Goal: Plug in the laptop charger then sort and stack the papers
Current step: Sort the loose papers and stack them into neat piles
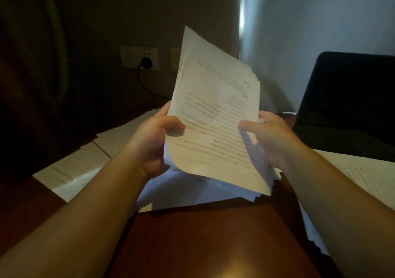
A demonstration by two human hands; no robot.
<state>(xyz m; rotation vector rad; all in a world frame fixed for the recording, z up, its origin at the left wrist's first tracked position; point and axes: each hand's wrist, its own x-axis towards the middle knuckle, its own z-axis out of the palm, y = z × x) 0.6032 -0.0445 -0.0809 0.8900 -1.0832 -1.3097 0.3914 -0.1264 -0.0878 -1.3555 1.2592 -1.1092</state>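
A thick sheaf of printed papers (213, 115) is raised upright over the dark wooden desk (205, 241), its sheets fanned unevenly at the right and bottom edges. My left hand (156, 136) grips its left edge, thumb on the front page. Its right edge is gripped by my right hand (269, 136), thumb also on the front. A black charger plug (146, 63) sits in the white wall socket (140, 57), and its cable (143, 83) runs down toward the desk. The open laptop (346, 104) stands at the right with a dark screen.
More printed sheets (85, 164) lie spread on the desk at the left. Another sheet (369, 177) lies at the right in front of the laptop. White pages (192, 192) lie beneath the raised sheaf. A dark curtain hangs far left; a pale wall stands behind the laptop.
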